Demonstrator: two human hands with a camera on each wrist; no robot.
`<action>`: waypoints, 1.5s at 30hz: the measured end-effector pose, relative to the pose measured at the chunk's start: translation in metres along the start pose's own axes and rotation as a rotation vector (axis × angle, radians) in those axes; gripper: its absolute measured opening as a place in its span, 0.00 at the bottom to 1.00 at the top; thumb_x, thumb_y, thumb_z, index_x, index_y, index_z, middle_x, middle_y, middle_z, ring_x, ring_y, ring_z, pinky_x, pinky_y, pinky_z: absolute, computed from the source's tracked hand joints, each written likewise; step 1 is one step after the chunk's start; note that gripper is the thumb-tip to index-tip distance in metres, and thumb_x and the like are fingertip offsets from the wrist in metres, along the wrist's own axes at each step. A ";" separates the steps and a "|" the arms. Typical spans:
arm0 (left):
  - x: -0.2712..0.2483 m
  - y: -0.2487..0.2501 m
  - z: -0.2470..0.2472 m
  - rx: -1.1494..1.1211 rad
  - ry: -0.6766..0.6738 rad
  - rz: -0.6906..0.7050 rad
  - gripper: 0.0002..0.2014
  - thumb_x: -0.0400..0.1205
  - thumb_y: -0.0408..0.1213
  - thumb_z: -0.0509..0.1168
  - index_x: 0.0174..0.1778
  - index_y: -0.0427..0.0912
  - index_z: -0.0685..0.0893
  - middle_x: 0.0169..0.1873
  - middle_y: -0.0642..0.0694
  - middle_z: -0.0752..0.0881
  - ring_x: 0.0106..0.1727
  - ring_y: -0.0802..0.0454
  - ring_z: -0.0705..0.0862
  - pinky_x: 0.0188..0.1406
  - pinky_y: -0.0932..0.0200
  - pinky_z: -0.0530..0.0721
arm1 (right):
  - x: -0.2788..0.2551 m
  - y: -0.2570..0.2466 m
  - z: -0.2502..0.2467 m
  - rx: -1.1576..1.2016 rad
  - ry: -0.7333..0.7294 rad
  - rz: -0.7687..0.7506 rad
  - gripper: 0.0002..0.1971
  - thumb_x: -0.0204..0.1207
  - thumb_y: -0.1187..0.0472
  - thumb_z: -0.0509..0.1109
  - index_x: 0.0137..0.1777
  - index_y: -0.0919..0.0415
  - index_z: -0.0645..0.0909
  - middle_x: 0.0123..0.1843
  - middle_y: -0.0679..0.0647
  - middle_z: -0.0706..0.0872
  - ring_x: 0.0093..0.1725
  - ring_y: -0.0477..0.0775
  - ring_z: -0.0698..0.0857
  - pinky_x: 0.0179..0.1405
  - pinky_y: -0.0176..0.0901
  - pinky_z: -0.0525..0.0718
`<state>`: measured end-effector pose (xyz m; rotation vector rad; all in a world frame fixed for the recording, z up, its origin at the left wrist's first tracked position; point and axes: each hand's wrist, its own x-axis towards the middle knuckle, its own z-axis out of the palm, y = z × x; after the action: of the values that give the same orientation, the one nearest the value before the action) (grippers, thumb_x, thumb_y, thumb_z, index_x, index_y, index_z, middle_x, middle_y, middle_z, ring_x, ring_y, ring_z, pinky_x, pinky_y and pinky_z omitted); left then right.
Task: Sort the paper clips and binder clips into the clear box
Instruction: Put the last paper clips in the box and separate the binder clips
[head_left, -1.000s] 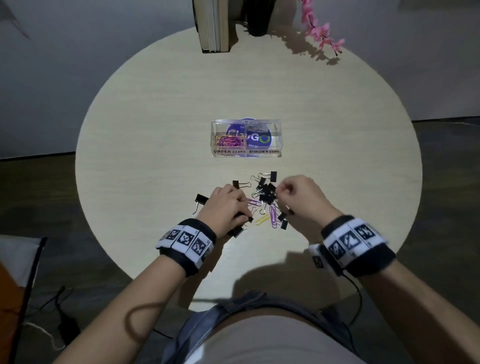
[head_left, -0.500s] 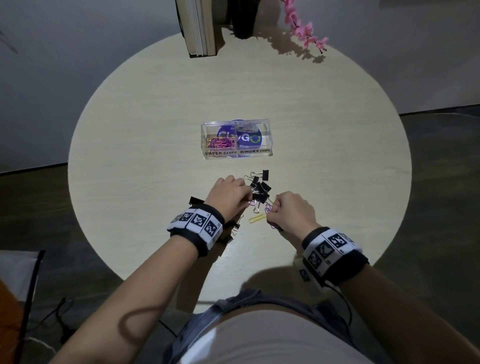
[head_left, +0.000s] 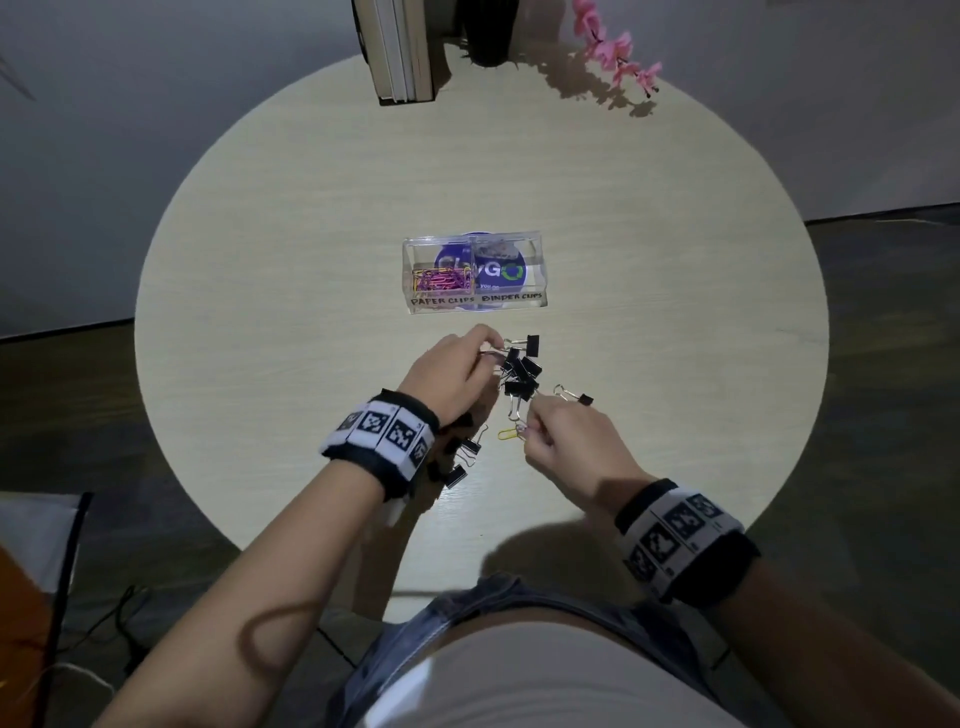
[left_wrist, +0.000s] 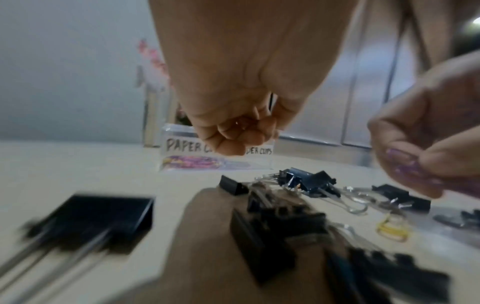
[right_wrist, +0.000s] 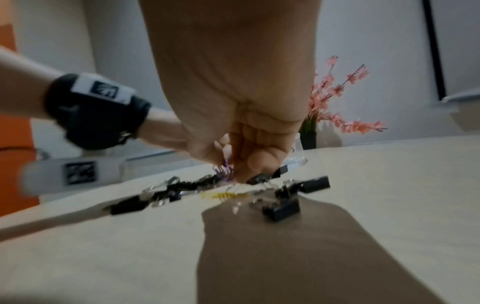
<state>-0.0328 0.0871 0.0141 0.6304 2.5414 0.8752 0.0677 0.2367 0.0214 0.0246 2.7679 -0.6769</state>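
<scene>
Your right hand (head_left: 563, 441) pinches purple paper clips (right_wrist: 224, 170), light & slippery wire; left hand (head_left: 457, 376) curled, contents unclear; yellow paper clip (head_left: 510, 434) at 9 o'clock of your right fingertips, pinch its loop end

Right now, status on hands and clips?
Left hand pinching something small, can't tell what. Right hand pinching purple paper clips. Clear box: paper clips in left compartment, binder side unclear. Binder clips and yellow paper clip loose on table.
</scene>
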 end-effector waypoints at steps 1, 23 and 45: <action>0.008 0.005 0.001 0.071 -0.042 0.020 0.11 0.82 0.44 0.58 0.59 0.48 0.76 0.43 0.42 0.86 0.48 0.44 0.81 0.47 0.50 0.78 | -0.001 0.001 0.003 0.002 -0.022 -0.008 0.03 0.78 0.63 0.61 0.43 0.57 0.73 0.42 0.56 0.84 0.42 0.64 0.79 0.38 0.49 0.72; -0.003 -0.040 -0.044 -0.264 0.347 -0.272 0.11 0.85 0.32 0.51 0.51 0.45 0.79 0.33 0.54 0.80 0.33 0.58 0.79 0.36 0.60 0.73 | 0.109 -0.042 -0.068 0.244 0.131 -0.045 0.04 0.75 0.66 0.67 0.47 0.60 0.82 0.34 0.48 0.81 0.40 0.52 0.79 0.44 0.49 0.80; 0.021 -0.012 -0.025 0.199 0.005 0.001 0.13 0.76 0.48 0.67 0.54 0.47 0.83 0.54 0.47 0.84 0.54 0.49 0.80 0.54 0.54 0.79 | 0.105 0.016 -0.025 0.107 0.158 0.146 0.07 0.77 0.66 0.67 0.46 0.69 0.86 0.50 0.63 0.89 0.52 0.66 0.86 0.53 0.54 0.85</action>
<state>-0.0656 0.0772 0.0206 0.6880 2.6539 0.6293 -0.0380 0.2569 0.0057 0.3124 2.8393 -0.8143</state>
